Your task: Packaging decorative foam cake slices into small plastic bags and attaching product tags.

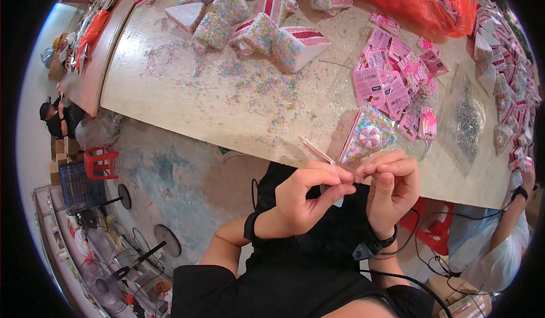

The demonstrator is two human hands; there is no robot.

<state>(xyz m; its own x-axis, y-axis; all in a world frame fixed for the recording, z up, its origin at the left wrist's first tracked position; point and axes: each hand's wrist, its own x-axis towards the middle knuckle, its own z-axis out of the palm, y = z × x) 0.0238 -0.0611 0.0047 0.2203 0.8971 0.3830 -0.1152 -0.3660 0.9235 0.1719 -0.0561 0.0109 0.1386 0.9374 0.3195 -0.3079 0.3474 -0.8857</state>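
My left hand (pixel 306 199) pinches a few thin pale cords (pixel 315 149) between thumb and fingers, and their ends stick out toward the table. Close beside it, my right hand (pixel 393 190) is closed with the fingertips pressed together. Whatever lies between those fingertips is too small to make out. Just beyond both hands, at the table's near edge, lies a toy cake slice (pixel 372 132) covered in pastel sprinkles with a pale pink swirl on top. A pile of pink printed cards (pixel 386 74) in clear wrapping lies beyond it.
More sprinkled cake slices (pixel 304 48) cluster at the far side of the table (pixel 187 99), among loose sprinkles. A clear bag of thin silvery pieces (pixel 466 122) and a red plastic bag (pixel 414 0) lie to the right. Another person's hand (pixel 528 177) reaches toward slices at far right.
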